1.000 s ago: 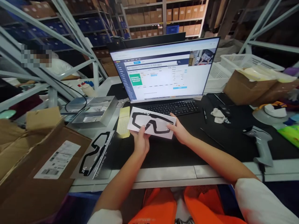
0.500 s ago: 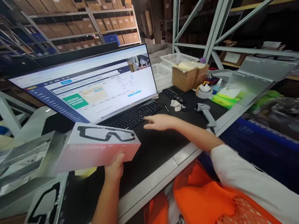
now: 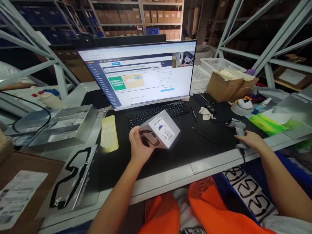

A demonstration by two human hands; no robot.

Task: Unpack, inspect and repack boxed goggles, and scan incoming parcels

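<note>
My left hand (image 3: 141,146) is closed round one end of a glasses box (image 3: 168,130), tilted above the black desk mat. The label end with a barcode faces up and to the right. At the right of the mat my right hand (image 3: 251,139) has its fingers around the handle of a grey barcode scanner (image 3: 237,126); its fingertips are partly hidden. Behind the box lies a black keyboard (image 3: 179,109), with a monitor (image 3: 146,78) above it showing a web page.
On the left are yellow label sheets (image 3: 109,133), another glasses box (image 3: 70,178), an open grey tray (image 3: 73,125) and a cardboard carton (image 3: 14,188). Towards the right lie a thin dark stick (image 3: 202,134), a mouse (image 3: 210,108) and a green tissue pack (image 3: 268,123). A blue bin below holds several glasses boxes (image 3: 248,191).
My right hand has moved from beside the keyboard to the scanner. My left hand has turned the box so its label end shows. The view has swung left.
</note>
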